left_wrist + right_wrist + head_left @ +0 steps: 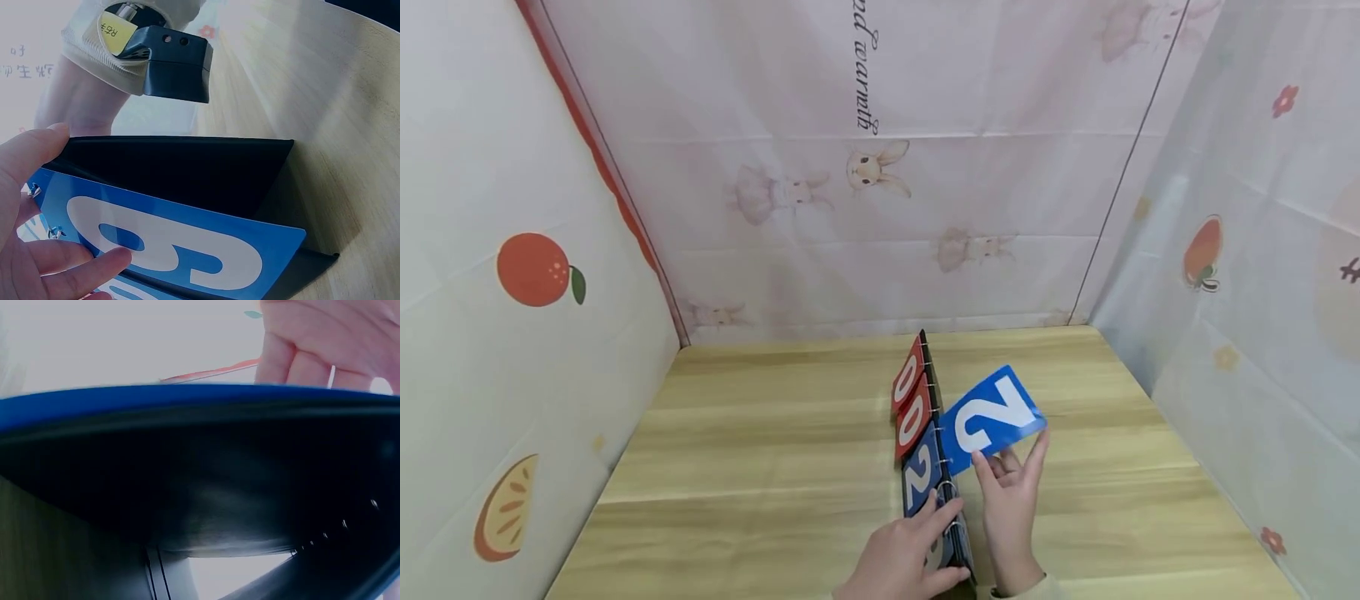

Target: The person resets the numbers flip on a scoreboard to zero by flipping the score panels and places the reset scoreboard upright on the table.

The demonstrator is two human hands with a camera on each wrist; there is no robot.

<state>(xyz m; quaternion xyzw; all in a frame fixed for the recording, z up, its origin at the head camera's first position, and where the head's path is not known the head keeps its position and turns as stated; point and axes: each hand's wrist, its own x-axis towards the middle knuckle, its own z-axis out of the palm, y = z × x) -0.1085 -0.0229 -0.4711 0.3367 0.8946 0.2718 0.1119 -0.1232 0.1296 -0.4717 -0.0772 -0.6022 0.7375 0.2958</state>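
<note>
A flip scoreboard (927,383) with a black frame stands on the table, its ringed ridge running away from me. Red 0 cards (914,421) hang at its far end, and a blue 2 card (921,472) hangs nearer on the left face. My right hand (1011,492) holds another blue number card (992,417), also marked 2, by its edges, swung out to the right of the ridge. At the near end my left hand (902,546) grips the scoreboard's top. The left wrist view shows its thumb on the black edge and fingers over a blue card (162,231).
The wood-grain table (760,467) spreads on both sides of the scoreboard. Printed cloth walls (805,275) enclose it at the back, left and right. In the left wrist view, a black wrist camera (178,62) sits on the other arm's sleeve.
</note>
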